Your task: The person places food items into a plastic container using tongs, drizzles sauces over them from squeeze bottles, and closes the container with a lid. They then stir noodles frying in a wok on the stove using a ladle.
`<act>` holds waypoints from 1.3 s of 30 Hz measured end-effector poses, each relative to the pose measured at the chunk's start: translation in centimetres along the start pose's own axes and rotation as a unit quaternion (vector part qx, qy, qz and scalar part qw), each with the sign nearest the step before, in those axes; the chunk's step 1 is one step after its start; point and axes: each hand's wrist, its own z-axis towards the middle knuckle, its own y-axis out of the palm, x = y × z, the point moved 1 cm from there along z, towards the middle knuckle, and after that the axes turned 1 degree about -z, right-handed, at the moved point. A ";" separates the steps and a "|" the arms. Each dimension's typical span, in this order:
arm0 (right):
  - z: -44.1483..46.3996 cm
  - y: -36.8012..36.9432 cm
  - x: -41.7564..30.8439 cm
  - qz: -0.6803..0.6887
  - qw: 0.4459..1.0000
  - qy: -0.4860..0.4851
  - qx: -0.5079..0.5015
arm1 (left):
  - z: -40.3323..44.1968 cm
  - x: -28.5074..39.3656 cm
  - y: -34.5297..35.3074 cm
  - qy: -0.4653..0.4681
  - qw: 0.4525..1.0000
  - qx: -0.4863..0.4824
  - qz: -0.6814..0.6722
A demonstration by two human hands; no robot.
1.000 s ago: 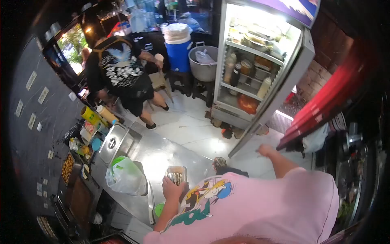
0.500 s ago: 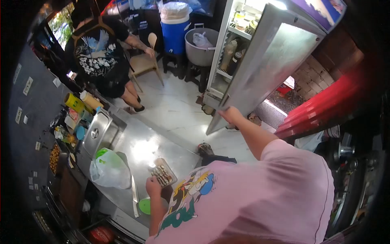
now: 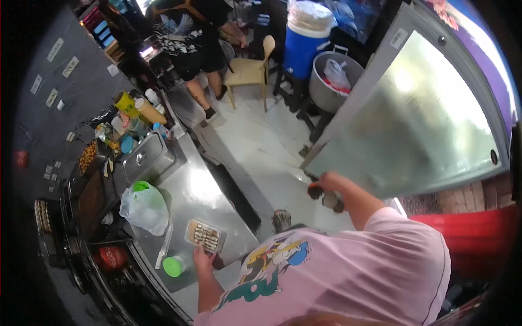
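My left hand (image 3: 204, 259) grips the near edge of a clear plastic food container (image 3: 191, 232) over the steel counter. Inside it lie pieces of food striped with white sauce. My right hand (image 3: 329, 181) is closed at the lower left corner of the glass fridge door (image 3: 402, 125); its fingertips are partly hidden. Left of the container are a knife (image 3: 165, 247) and a tub with a green lid (image 3: 174, 266). Behind them sits a white plastic bag (image 3: 144, 211) with something green inside.
A lidded steel pan (image 3: 149, 157) and several bottles (image 3: 150, 111) line the counter's far side. Across the floor are a wooden chair (image 3: 247, 77), a blue drink cooler (image 3: 302, 51) and a large pot (image 3: 321, 84). Another person (image 3: 190, 49) stands at the back left.
The fridge door has swung towards shut, hiding the shelves, with my right hand at its edge. My left hand and the container have shifted slightly. The other person has turned and moved back.
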 end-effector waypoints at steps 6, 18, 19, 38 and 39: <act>-4.7 -7.6 -4.4 0.045 0.992 0.069 -0.093 | -0.1 -0.9 0.4 -0.029 0.995 0.093 0.019; -9.3 -19.0 12.5 0.216 0.842 0.336 0.364 | -0.5 -0.1 0.3 0.002 0.993 0.048 0.112; -9.6 -19.7 11.7 0.254 0.838 0.347 0.335 | -0.1 -0.3 -0.3 0.005 0.989 0.027 0.148; -3.9 -1.6 4.0 0.255 0.920 0.256 -0.154 | 0.5 -0.9 -1.5 -0.050 0.999 -0.004 -0.003; -3.6 -2.8 4.1 0.264 0.910 0.286 -0.146 | 0.4 -0.8 -1.4 -0.043 0.999 0.000 0.007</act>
